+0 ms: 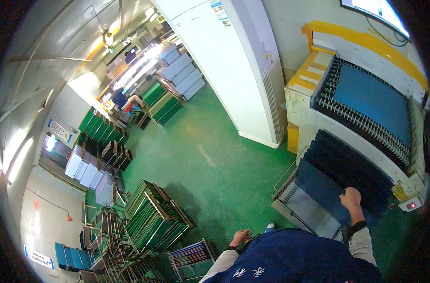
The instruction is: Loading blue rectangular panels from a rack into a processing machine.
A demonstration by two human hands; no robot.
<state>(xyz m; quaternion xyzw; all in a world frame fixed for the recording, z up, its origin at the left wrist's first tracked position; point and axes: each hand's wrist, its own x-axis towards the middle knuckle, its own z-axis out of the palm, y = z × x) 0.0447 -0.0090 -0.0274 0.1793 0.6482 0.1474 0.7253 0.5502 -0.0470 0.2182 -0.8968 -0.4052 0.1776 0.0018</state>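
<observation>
My right hand [350, 198] is closed at the upper edge of a dark blue sheet [321, 188], which leans in a slotted metal rack [292, 214] low on the right. Its fingers appear to pinch that edge, though the fingertips are hidden from here. More dark blue sheets [349, 165] stand close together just behind, leaning in a row. My left hand [243, 236] hangs in front of my body, its fingers loosely stretched and touching no panel. A watch or band circles each wrist.
Beyond the sheets stands a machine with a roller conveyor [361, 113] carrying a blue panel [373, 101]. A tall white cabinet [224, 61] rises ahead. Metal racks of green panels [153, 221] crowd the left. A seated person [120, 98] is far off on the green floor [200, 155].
</observation>
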